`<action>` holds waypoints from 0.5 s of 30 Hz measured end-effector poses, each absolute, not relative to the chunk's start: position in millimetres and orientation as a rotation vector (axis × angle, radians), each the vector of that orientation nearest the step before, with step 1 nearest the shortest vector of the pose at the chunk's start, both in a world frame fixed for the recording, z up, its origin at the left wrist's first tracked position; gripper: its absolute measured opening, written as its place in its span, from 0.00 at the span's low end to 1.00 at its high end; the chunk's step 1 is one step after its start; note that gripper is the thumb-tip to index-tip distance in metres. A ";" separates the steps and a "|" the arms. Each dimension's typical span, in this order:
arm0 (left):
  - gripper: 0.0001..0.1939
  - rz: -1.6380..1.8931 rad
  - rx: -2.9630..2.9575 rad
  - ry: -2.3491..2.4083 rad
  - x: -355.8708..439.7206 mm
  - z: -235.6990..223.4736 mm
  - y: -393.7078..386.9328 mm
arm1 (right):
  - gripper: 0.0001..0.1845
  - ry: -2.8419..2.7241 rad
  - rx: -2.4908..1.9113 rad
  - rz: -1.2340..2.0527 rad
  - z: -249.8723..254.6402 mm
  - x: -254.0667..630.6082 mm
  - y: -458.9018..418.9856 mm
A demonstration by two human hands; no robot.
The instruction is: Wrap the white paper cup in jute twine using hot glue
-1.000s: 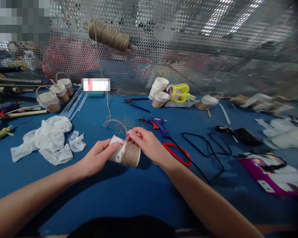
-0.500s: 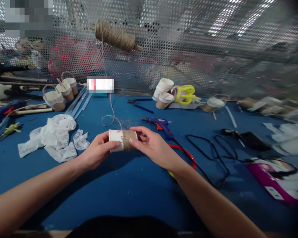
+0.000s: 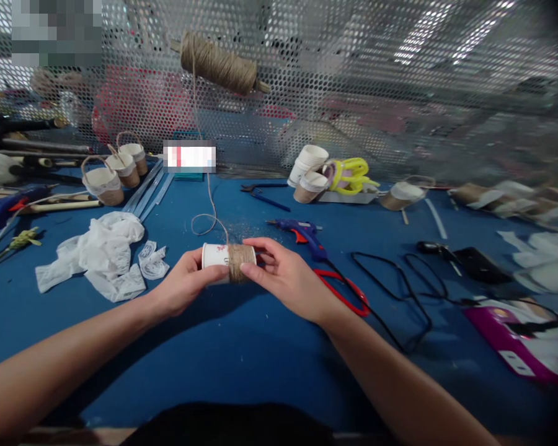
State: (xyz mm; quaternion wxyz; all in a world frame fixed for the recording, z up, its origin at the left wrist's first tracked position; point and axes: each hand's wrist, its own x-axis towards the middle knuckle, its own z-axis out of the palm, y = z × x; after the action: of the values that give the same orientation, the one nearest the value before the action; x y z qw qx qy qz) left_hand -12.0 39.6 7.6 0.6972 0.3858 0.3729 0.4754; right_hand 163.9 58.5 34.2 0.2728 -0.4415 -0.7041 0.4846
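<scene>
And here's the turn: a second ago I had the paper cup (image 3: 215,256) tipped, my right fingertips pinching the twine where it met the wrap; now the cup lies level in front of me, just above the table (image 3: 242,371), and that pinch has gone. My left hand (image 3: 186,279) is clamped on the bare white end, thumb across the near side. My right hand (image 3: 286,275) has slid onto the other end, thumb pressing the twine band (image 3: 242,257), fingers going round behind, where I can't see exactly how they sit. So both grips are closed on the cup, one at each end, and neither is on the free strand (image 3: 209,191).

Against half a second ago, hardly anything has stirred: a steady hold. What does it mean? As I judge it, the winding is at a pause, with my thumb keeping the turns snug. The band covers roughly the right half; the printed left half is bare, so there looks to be more wrapping left. The strand drops from the spool (image 3: 221,65) on the mesh, curls into a slack loop on the table, and meets the cup right at the band's edge. Slack like that could let the last turn loosen. The glue gun (image 3: 297,228) lies beyond my right hand, untouched.
</scene>
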 end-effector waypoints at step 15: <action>0.13 1.073 0.870 0.844 -12.4 7.6 38.4 | 0.20 -1.942 -1.231 1.208 33.6 161.8 56.3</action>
State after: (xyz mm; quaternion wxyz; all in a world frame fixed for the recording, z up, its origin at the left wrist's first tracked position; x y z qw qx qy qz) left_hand -12.4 38.4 7.6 0.6898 0.3891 0.3775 0.4798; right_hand 161.8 56.3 33.6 0.2688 -0.4565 -0.7201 0.4481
